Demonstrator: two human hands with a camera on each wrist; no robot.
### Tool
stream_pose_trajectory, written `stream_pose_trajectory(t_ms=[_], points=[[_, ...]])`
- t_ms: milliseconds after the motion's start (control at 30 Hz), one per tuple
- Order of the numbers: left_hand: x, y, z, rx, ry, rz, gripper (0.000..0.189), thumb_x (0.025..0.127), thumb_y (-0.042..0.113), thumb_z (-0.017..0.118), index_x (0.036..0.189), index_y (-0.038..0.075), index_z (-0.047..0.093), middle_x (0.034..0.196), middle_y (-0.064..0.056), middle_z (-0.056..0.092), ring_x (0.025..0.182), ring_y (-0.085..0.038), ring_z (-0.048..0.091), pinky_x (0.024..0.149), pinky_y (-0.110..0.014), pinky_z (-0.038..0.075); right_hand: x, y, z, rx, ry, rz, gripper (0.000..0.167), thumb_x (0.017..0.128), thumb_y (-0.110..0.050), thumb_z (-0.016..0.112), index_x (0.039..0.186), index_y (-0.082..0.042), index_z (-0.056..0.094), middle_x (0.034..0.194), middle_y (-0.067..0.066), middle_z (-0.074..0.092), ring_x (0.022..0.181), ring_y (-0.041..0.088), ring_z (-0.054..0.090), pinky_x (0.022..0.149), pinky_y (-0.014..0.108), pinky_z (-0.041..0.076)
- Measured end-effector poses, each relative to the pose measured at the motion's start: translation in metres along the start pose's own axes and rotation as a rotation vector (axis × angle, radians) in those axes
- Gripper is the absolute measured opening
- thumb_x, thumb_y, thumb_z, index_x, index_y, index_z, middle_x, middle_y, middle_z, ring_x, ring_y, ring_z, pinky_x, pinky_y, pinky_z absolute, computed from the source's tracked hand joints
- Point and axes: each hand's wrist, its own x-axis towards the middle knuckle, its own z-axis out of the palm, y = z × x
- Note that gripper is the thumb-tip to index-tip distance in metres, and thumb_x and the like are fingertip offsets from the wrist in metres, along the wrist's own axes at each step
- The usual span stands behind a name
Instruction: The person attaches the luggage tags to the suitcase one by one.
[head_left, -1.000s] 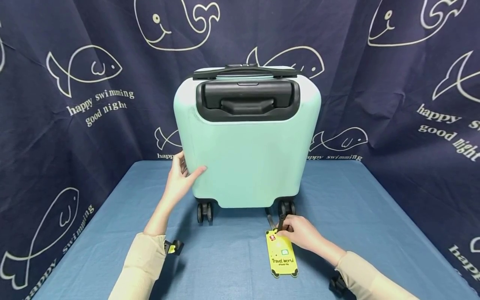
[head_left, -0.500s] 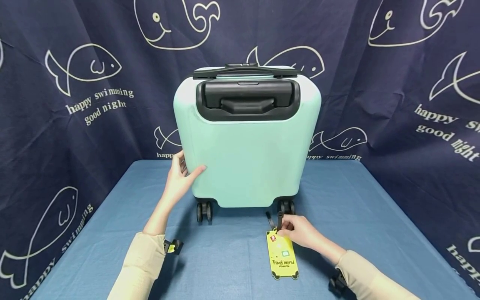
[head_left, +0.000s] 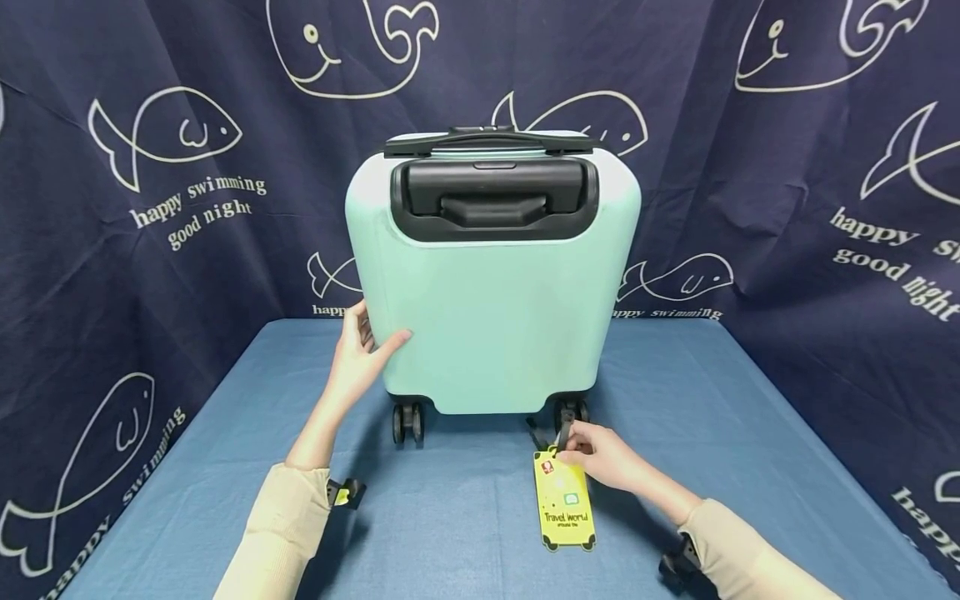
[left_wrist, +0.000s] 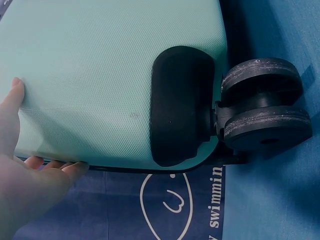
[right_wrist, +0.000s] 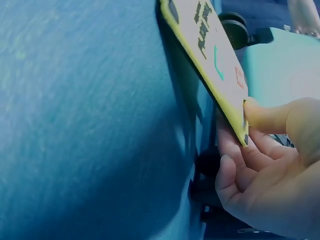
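A mint-green suitcase stands upright, its back with the recessed black pull handle facing me. My left hand grips its lower left side, thumb laid on the back panel and fingers round the side. In the left wrist view, those fingertips sit at the dark seam near a black double wheel. Between thumb and fingers my right hand pinches the top end of a yellow luggage tag printed "Travel World". The tag's black strap sticks up beside the fingers, in front of the right wheel.
A blue cloth covers the table. Behind and on both sides hangs a navy curtain with white fish drawings. Dark wrist cameras sit below both sleeves.
My right hand has risen slightly with the luggage tag, and the strap now tilts to the right. The left hand and the suitcase have stayed in place.
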Motion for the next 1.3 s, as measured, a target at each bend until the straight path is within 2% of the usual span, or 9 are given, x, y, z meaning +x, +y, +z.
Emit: stream_pose_trajectory(t_ms=[67, 133, 300, 567, 767, 967, 1133, 1200, 1300], points=[[0.0, 0.0, 0.0, 0.0, -0.001, 0.002, 0.072, 0.086, 0.015, 0.068, 0.142, 0.008, 0.024, 0.141, -0.018, 0.036, 0.134, -0.03, 0.035, 0.113, -0.043, 0.026, 0.0, -0.001, -0.001, 0.027, -0.011, 0.008, 0.014, 0.089, -0.017, 0.064, 0.082, -0.007, 0.057, 0.09, 0.008, 0.066, 0.067, 0.007, 0.049, 0.056, 0.021, 0.037], [0.0, 0.0, 0.0, -0.002, -0.002, 0.004, 0.072, 0.086, 0.015, 0.067, 0.143, 0.008, 0.023, 0.141, -0.018, 0.035, 0.135, -0.03, 0.034, 0.113, -0.043, 0.026, 0.001, -0.002, -0.002, 0.033, -0.028, 0.014, 0.014, 0.089, -0.019, 0.063, 0.082, -0.008, 0.059, 0.09, 0.007, 0.066, 0.067, 0.007, 0.048, 0.057, 0.021, 0.036], [-0.001, 0.0, 0.0, -0.012, -0.006, 0.011, 0.071, 0.086, 0.014, 0.067, 0.142, 0.009, 0.024, 0.142, -0.017, 0.035, 0.135, -0.029, 0.033, 0.113, -0.044, 0.026, 0.0, -0.004, -0.004, 0.035, -0.043, 0.02, 0.02, 0.089, -0.027, 0.062, 0.081, -0.01, 0.058, 0.074, -0.001, 0.055, 0.061, 0.007, 0.044, 0.054, 0.021, 0.034], [-0.001, 0.001, 0.0, -0.009, -0.008, 0.007, 0.071, 0.087, 0.015, 0.067, 0.143, 0.008, 0.023, 0.142, -0.018, 0.035, 0.135, -0.03, 0.034, 0.113, -0.044, 0.026, -0.003, -0.006, -0.007, 0.066, -0.014, 0.019, 0.022, 0.09, -0.027, 0.062, 0.078, -0.01, 0.055, 0.073, -0.001, 0.06, 0.062, 0.008, 0.049, 0.052, 0.021, 0.035], [-0.002, 0.003, 0.0, -0.005, -0.011, 0.001, 0.071, 0.087, 0.015, 0.066, 0.143, 0.008, 0.022, 0.142, -0.018, 0.034, 0.135, -0.03, 0.033, 0.113, -0.043, 0.026, -0.004, -0.005, -0.009, 0.139, -0.018, 0.005, 0.018, 0.088, -0.027, 0.065, 0.085, -0.009, 0.065, 0.085, 0.003, 0.069, 0.07, 0.007, 0.058, 0.062, 0.021, 0.045], [0.006, -0.016, -0.001, -0.021, -0.007, 0.007, 0.074, 0.085, 0.016, 0.069, 0.144, 0.011, 0.023, 0.142, -0.014, 0.035, 0.135, -0.027, 0.034, 0.113, -0.043, 0.026, -0.005, -0.006, -0.012, 0.144, -0.033, 0.028, 0.021, 0.086, -0.03, 0.067, 0.085, -0.01, 0.067, 0.085, 0.002, 0.069, 0.072, 0.009, 0.061, 0.064, 0.022, 0.047], [0.011, -0.029, -0.002, -0.023, 0.004, 0.017, 0.077, 0.083, 0.024, 0.071, 0.143, 0.015, 0.024, 0.142, -0.009, 0.036, 0.135, -0.023, 0.034, 0.113, -0.041, 0.026, -0.007, -0.008, -0.015, 0.14, -0.051, 0.026, 0.021, 0.088, -0.03, 0.065, 0.089, -0.01, 0.069, 0.089, 0.003, 0.071, 0.07, 0.009, 0.058, 0.06, 0.021, 0.044], [0.011, -0.031, -0.002, -0.016, 0.009, 0.022, 0.077, 0.083, 0.027, 0.072, 0.143, 0.015, 0.025, 0.142, -0.009, 0.036, 0.135, -0.023, 0.034, 0.113, -0.041, 0.026, -0.008, -0.009, -0.017, 0.139, -0.053, 0.024, 0.02, 0.089, -0.03, 0.064, 0.09, -0.01, 0.07, 0.087, 0.002, 0.07, 0.066, 0.008, 0.054, 0.056, 0.021, 0.041], [0.011, -0.032, -0.001, -0.009, 0.011, 0.027, 0.077, 0.083, 0.029, 0.072, 0.143, 0.016, 0.025, 0.142, -0.009, 0.036, 0.135, -0.023, 0.034, 0.113, -0.041, 0.027, -0.011, -0.012, -0.019, 0.111, -0.033, -0.001, 0.02, 0.089, -0.029, 0.063, 0.082, -0.011, 0.067, 0.073, -0.003, 0.063, 0.057, 0.005, 0.045, 0.052, 0.021, 0.036]])
